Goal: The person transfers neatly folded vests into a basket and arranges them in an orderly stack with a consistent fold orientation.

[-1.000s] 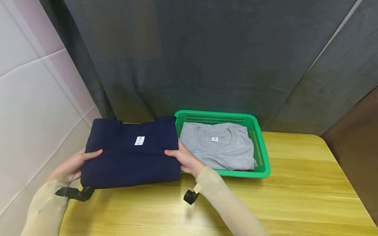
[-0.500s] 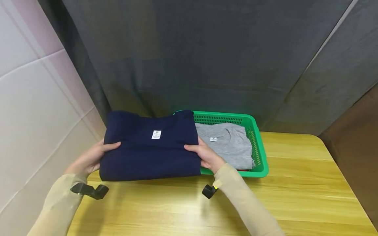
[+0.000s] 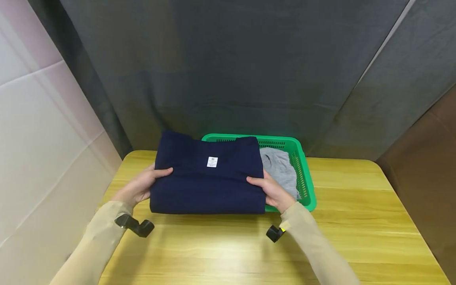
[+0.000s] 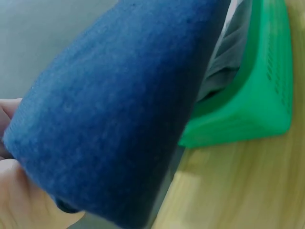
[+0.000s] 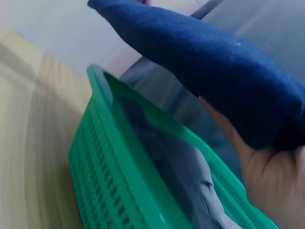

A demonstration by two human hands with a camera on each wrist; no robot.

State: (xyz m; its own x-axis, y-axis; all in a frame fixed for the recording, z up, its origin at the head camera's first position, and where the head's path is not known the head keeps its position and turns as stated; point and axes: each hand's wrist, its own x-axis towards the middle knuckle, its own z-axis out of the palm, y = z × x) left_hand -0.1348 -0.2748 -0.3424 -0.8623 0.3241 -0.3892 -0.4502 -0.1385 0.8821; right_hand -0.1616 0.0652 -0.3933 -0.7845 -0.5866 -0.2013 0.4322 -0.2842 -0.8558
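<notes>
A folded navy T-shirt (image 3: 208,186) with a white neck label hangs level between both hands, overlapping the basket's left part in the head view. My left hand (image 3: 140,185) grips its left edge, thumb on top and fingers underneath. At the opposite edge my right hand (image 3: 272,190) pinches it the same way. Both wrist views show the navy shirt (image 4: 105,105) raised above the green basket (image 5: 109,157). Inside the basket lies a folded grey T-shirt (image 3: 281,170), partly hidden by the navy one.
The basket stands on a wooden table (image 3: 356,213) near its back edge. Behind it hangs a dark grey curtain (image 3: 249,71). A white wall panel (image 3: 42,150) is at the left and a brown surface (image 3: 427,166) at the right.
Both hands have carried the navy T-shirt rightward, from left of the basket to over its left part. It now covers much of the grey T-shirt from view.
</notes>
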